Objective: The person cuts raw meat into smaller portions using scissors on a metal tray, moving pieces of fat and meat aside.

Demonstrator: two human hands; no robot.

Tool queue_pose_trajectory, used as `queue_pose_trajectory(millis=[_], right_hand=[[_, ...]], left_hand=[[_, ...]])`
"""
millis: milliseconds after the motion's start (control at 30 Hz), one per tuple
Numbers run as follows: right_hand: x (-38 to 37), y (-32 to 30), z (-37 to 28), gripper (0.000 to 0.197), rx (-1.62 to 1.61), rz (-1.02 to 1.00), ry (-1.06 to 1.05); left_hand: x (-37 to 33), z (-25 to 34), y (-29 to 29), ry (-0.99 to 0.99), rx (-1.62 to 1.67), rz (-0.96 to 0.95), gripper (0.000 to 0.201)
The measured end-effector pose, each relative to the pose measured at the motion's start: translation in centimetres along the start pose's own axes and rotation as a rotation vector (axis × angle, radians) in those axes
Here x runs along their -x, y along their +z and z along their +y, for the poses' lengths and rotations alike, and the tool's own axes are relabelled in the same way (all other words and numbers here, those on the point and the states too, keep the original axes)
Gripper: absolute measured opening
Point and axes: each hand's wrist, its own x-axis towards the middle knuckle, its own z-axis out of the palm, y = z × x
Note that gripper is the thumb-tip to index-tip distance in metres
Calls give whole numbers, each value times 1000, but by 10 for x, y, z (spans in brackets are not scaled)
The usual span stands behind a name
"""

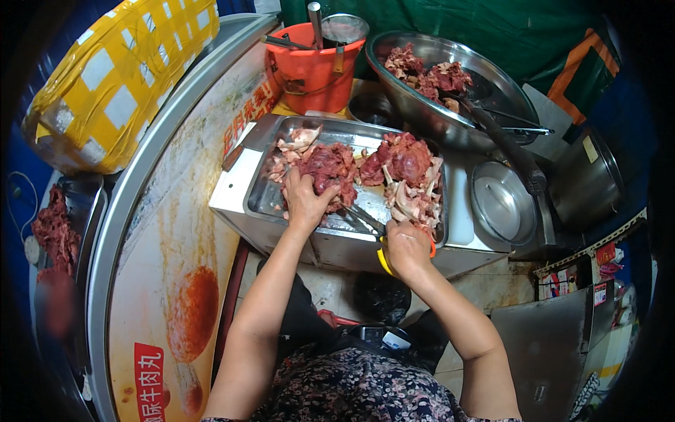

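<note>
My left hand (306,202) is closed on a dark red piece of meat (327,167) at the left of a shallow steel tray (260,200). In my right hand (408,247) is a pair of scissors (363,217) with yellow and orange handles, held at the tray's near edge. The blades point left toward the meat under my left hand; whether they touch it I cannot tell. Another large red chunk (408,160) lies at the tray's right, beside pale fatty trimmings (411,202). More pale scraps (299,138) sit at the far left corner.
Behind the tray stand an orange bucket (309,77) with tools in it and a wide steel basin (485,60) holding meat. To the right are an empty round pan (503,200) and a tall pot (587,169). A printed panel (176,246) and a taped yellow box (119,84) flank the left.
</note>
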Motion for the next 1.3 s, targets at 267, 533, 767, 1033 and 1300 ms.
queue_pose_trajectory(millis=[267,533,767,1033,1300], right_hand=[[-4,-37,35,23,-391,-266,-28],[6,-36,22,25,-175,-35,-127],[13,-36,10,25,-7,101,-172],[25,-45,14,20,-221,-159,-116],[22,-33,21,19,-1563,-818,398]], left_hand=[[-3,17,-15,331,66,-77,47],[7,45,-26,135,116,-88,16],[26,50,-22,42,-16,-202,28],[24,39,-27,55,-82,-136,21],[24,47,-42,-132,-20,-268,25]])
